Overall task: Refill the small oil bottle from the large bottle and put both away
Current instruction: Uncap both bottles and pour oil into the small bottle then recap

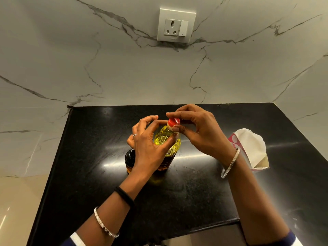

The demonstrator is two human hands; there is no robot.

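Item: two forearms entering from the near edge, white-and-blue sleeve cuffs at the bottom, a stone-set bangle (104, 224) and a black hair band (124, 194) on the left wrist, a matching bangle on the right wrist. Item: black polished stone table (195, 192), speckled, with light glare across it. Item: large oil bottle (160, 137), clear plastic, yellow oil inside, standing upright near the table's middle. Item: left hand (150, 146), wearing a ring, wrapped round the bottle's shoulder with the thumb pressed on the near side and the fingers arched over the far side. Item: small oil bottle (129, 160), dark, with amber showing low down, upright just left of the large bottle and partly hidden behind the left hand; whether the two bottles touch cannot be told. Item: right hand (198, 134), thumb and forefinger pinching the red cap (174, 121), which sits on the large bottle's neck; the other fingers curl loosely above. Item: pink carton with white tissue (248, 148), lying on the table to the right, well apart from the bottles. Item: white marble-veined wall behind, bearing a white socket with switch (176, 25).
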